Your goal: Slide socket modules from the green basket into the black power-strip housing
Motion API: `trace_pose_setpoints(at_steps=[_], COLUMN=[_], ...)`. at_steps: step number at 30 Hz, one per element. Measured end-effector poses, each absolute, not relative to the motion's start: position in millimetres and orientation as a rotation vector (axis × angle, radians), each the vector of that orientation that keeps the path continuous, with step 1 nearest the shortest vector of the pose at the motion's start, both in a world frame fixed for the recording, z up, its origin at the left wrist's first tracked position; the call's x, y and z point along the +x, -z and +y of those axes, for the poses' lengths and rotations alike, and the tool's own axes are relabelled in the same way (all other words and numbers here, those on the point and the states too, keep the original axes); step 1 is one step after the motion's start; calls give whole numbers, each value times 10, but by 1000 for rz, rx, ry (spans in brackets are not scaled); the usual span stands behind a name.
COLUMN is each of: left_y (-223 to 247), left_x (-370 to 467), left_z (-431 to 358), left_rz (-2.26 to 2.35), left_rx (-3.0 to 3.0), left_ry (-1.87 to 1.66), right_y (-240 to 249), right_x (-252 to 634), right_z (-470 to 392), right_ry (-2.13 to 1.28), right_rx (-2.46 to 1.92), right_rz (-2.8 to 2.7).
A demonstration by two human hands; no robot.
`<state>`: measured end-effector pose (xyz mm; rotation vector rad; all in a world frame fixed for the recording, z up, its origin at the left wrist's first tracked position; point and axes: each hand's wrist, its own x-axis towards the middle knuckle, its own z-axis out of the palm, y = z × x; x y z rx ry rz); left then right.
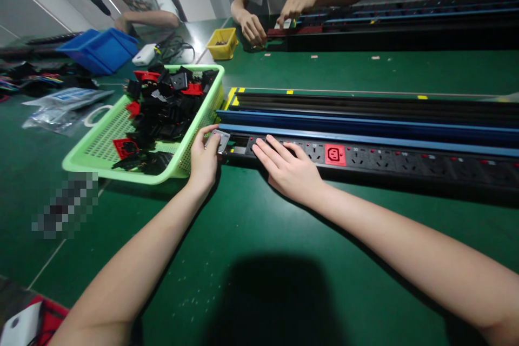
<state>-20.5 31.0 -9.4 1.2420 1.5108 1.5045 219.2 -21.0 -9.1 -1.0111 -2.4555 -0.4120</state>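
Note:
A long black power strip lies across the green table, with a row of black sockets and one red socket. At its left end, my left hand grips a small grey end piece between thumb and fingers. A short gap in the strip shows between that piece and the first socket. My right hand lies flat over the sockets near this end, fingers stretched out and holding nothing. Blue rails run along the strip's far side.
Left of the strip stands a green basket of black and red socket modules. Behind are a blue bin and a yellow box. Across the table a co-worker's hands work at another strip. Plastic bags lie at left.

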Motion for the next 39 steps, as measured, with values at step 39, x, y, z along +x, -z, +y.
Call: trace_pose_setpoints(at_steps=[39], left_y=[206], left_x=[-257], left_z=[326], left_rz=[1585], left_rx=[1497], left_ry=[-1451], right_y=[55], right_x=[2197], right_z=[-205], right_ry=[381], right_rx=[-995], right_rz=[-2437])
